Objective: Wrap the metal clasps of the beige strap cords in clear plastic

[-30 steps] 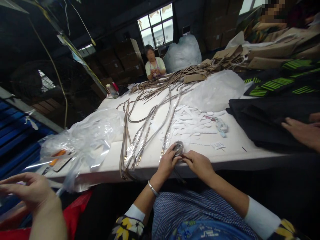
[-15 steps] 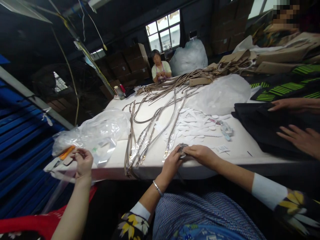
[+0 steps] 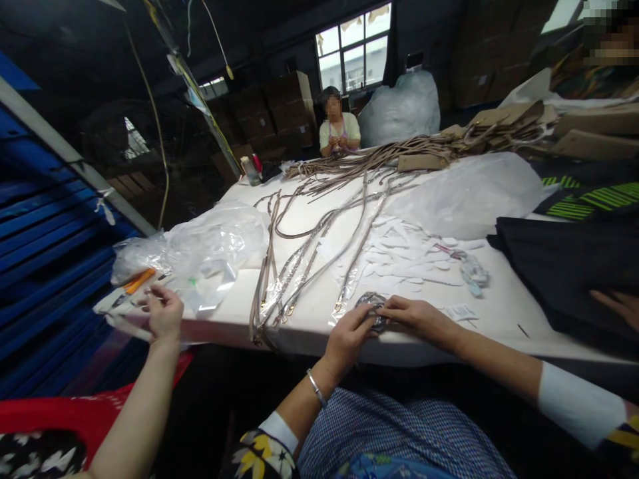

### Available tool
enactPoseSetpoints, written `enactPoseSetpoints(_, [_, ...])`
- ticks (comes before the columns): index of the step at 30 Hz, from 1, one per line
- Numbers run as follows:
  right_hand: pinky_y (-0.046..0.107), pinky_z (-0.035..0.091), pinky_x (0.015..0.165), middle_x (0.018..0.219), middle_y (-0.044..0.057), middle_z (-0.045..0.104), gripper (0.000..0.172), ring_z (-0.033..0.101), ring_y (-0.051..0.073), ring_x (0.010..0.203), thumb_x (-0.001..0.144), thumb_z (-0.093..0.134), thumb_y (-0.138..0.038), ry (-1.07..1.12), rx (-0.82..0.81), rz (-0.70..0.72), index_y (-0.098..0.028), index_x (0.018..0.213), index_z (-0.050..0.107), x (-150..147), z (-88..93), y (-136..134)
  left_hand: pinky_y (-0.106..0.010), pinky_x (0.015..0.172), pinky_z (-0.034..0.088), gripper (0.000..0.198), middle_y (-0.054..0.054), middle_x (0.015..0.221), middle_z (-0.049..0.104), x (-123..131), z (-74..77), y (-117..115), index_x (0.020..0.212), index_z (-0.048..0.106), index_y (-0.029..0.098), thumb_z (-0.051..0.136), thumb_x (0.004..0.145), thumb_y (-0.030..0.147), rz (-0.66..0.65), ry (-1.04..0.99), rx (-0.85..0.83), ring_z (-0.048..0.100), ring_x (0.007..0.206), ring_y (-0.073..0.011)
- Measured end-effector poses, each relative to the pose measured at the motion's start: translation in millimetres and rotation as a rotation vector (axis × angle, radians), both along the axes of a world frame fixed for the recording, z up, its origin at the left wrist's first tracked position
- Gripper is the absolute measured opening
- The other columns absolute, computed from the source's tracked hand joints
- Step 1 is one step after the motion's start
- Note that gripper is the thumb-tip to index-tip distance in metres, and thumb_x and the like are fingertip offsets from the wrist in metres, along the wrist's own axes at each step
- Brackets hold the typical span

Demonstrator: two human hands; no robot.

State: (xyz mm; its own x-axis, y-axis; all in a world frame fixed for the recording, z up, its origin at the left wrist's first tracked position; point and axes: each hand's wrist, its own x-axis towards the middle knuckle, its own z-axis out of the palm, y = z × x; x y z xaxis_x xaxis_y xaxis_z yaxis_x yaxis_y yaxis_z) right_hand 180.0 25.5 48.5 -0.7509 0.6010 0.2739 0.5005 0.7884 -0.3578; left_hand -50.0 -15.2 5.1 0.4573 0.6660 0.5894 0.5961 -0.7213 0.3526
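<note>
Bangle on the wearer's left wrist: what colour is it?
The bangle is silver, best seen in the head view.

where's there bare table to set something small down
Left, narrowly, between the clear plastic bag and the brown straps; right, between the paper label and the black cloth, save one dark sliver. Crowded: the far strap pile, and the middle, with white strips and the held coil.

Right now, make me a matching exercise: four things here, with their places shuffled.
1. Coil
2. Orange object
3. Black cloth
4. Bangle

A. Under a co-worker's hand
B. Round the left wrist
C. Held by the left hand and right hand
D. At the left end of the table

Pairs: 1-C, 2-D, 3-A, 4-B
</note>
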Motion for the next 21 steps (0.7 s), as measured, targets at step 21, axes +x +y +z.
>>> enactPoseSetpoints(21, [0.037,0.052,0.078,0.099,0.013,0.067,0.019,0.061,0.024,0.092,0.091,0.051,-0.012,-0.214,0.207,0.008,-0.015,0.099,0.068,-25,23.0,-7,-0.042,0.1,0.051,0.042,-0.012,0.136,0.056,-6,19.7,5,0.128,0.056,0.02,0.055,0.091,0.04,0.087,0.274,0.06,0.053,0.125,-0.026])
